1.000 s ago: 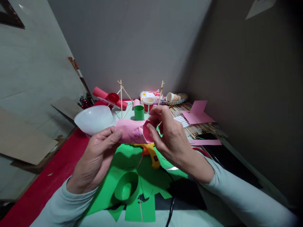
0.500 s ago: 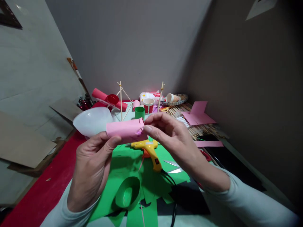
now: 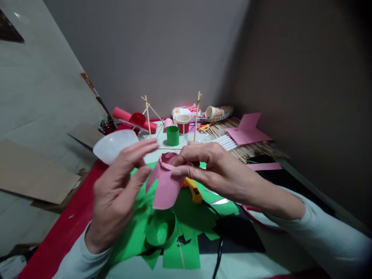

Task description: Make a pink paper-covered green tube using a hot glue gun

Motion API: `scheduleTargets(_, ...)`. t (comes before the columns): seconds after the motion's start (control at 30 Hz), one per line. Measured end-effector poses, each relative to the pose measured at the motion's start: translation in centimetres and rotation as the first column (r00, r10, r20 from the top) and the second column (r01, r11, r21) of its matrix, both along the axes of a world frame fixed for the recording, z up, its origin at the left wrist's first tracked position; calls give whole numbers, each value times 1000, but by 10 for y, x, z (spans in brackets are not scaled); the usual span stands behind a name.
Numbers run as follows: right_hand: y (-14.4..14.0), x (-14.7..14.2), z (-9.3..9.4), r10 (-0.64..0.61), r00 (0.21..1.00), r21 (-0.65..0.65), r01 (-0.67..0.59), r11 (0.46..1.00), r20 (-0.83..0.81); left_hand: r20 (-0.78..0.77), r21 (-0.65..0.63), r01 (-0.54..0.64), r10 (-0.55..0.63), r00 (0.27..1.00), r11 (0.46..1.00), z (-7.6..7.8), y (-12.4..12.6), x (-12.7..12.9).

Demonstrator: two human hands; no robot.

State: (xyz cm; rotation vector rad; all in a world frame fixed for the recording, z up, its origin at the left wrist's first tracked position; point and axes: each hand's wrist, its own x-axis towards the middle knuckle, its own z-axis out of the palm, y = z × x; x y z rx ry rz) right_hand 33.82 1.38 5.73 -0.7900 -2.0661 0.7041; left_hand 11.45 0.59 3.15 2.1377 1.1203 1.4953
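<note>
Glue gun (image 3: 196, 192): partly hidden
Your right hand (image 3: 210, 162) and pink paper (image 3: 167, 190) covered its front; the bottom edge cut its cable (image 3: 218, 256).

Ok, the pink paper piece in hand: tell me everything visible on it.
The pink paper piece looks like thin paper or card, curved into a loose tube with a folded, crumpled upper rim. A split runs down its left side, setting a narrow flap apart from the broad panel. It's held tilted above the green-covered worktop, pinched near the rim by the right hand. The left hand is open beside the flap; contact there is unclear.
</note>
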Motion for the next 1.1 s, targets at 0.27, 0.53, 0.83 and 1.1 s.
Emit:
scheduleTargets(0.27,-4,-4,-1,64,996,-108,-69,992,-56,-106,-93,136,-146,984,986,6,-3,1)
scheduleTargets(0.53,-5,-5,-5,111,977,-105,-131,986,-180,108,-278,262,-241,965,924,9,0,-2)
scheduleTargets(0.83,-4,-13,-3,79,942,-196,-150,969,-327,287,-450,385,-278,917,806,7,1,-4)
scheduleTargets(1.1,2,-8,-9,107,897,-312,-259,914,-430,376,-468,467,-309,874,750,5,9,-7)
